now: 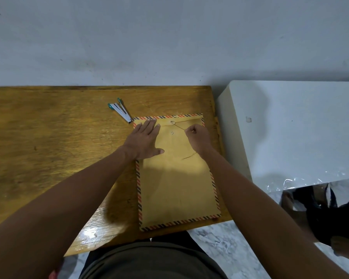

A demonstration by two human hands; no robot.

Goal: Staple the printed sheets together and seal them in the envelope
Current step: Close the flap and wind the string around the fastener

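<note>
- Pictured from the head camera: brown string-tie envelope (175, 178) with striped border, laid flat near the right end of a wooden table (48, 148), flap end farthest from the body.
- Left hand (144, 140) spread wide and pressed palm-down on the envelope's upper left, fingers reaching to the striped top edge.
- Right hand (196, 137) curled narrow, pinching the thin closure string (180, 127), drawn taut from the upper button (172, 122) on the flap.
- Lower button (172, 133) just below it, seemingly not yet wrapped.
- Printed sheets nowhere in sight; presumably already inside, though not confirmable from this view.
- Stapler (121, 112) parked just beyond the envelope's top left corner, opened into a V, untouched.
- Judged to be the final stage: winding the string to seal the flap.
- Best done by keeping the flat hand firm so the envelope could not slide or the flap lift.
- Best done also with steady tension on the string, looped around the two buttons in turn, low under each rim.
- Risk noted: slack string slipping off a button, or a hard tug tearing the paper at the rivet.
</note>
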